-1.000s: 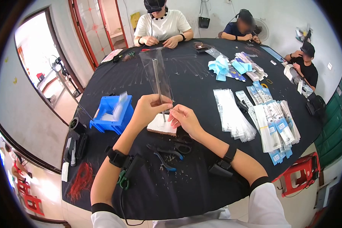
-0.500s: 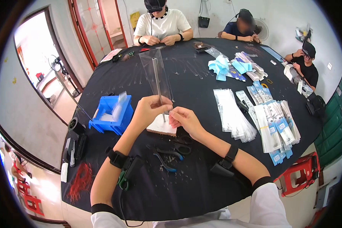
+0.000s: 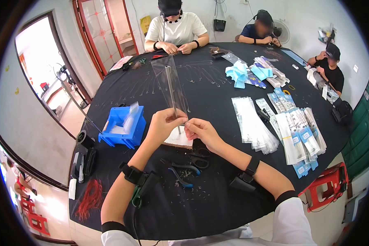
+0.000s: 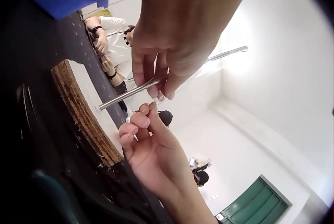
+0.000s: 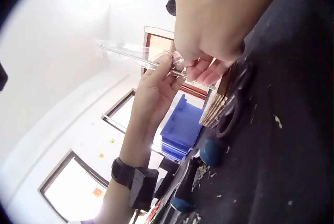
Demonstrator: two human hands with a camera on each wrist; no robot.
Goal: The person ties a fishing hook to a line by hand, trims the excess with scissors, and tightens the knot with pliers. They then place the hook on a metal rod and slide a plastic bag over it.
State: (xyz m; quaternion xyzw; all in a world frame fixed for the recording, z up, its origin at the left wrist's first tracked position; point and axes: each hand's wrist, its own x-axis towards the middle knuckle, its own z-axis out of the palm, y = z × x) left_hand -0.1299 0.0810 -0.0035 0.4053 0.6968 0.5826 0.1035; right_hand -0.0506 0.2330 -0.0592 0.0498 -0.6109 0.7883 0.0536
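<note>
A thin metal rod (image 3: 168, 84) (image 4: 121, 99) stands upright on a small white-topped board (image 3: 177, 142) (image 4: 67, 80), with a long clear plastic sleeve (image 3: 160, 69) (image 5: 122, 53) around its upper part. My left hand (image 3: 166, 123) (image 4: 175, 39) (image 5: 155, 91) pinches the sleeve's lower end against the rod, above the board. Close on its right, my right hand (image 3: 205, 133) (image 4: 159, 153) (image 5: 211, 33) pinches something small at the left fingertips, its other fingers curled. What lies between the fingertips is too small to tell.
Pliers (image 3: 180, 177) and scissors (image 3: 199, 162) lie before the board. A blue bin (image 3: 128, 133) stands left, red threads (image 3: 90, 200) nearer. Clear sleeves (image 3: 256, 133) and printed packets (image 3: 303, 135) lie right. Several people sit around the black-covered table (image 3: 217, 205).
Both hands now appear slightly lower in the head view, as do the bin and pliers. The fingertips of the two hands are closer together. The rod still stands on the board.
</note>
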